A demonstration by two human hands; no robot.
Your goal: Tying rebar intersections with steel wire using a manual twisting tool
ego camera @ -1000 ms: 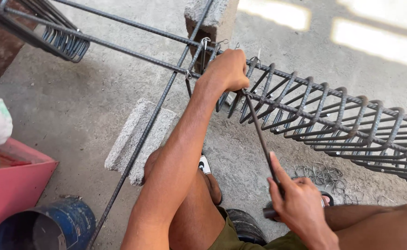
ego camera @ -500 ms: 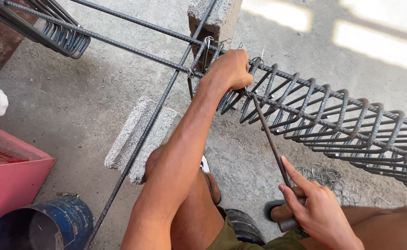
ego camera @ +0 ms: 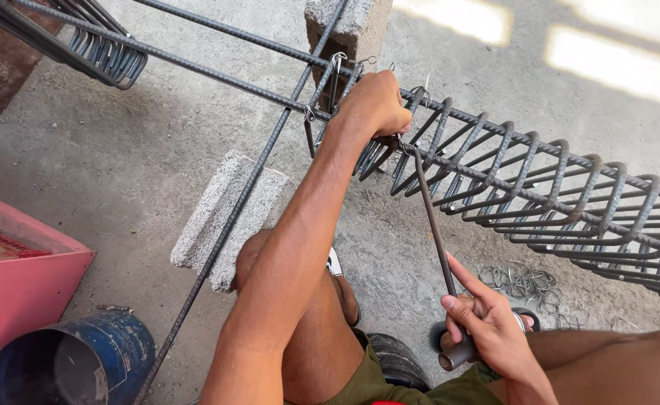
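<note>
I see the rebar cage (ego camera: 540, 195) running right of the concrete block (ego camera: 229, 217). A second block (ego camera: 352, 26) stands behind the crossing bars. The bucket (ego camera: 82, 364) sits lower left, beside the crate (ego camera: 22, 285). Loose wire ties (ego camera: 521, 279) lie under the cage.

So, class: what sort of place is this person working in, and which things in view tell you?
Most likely a building site or a rebar yard, outdoors on bare concrete ground. A rebar cage of bars and stirrups rests on concrete blocks, loose tie wire lies nearby, and the right hand holds a hooked tying tool.
</note>
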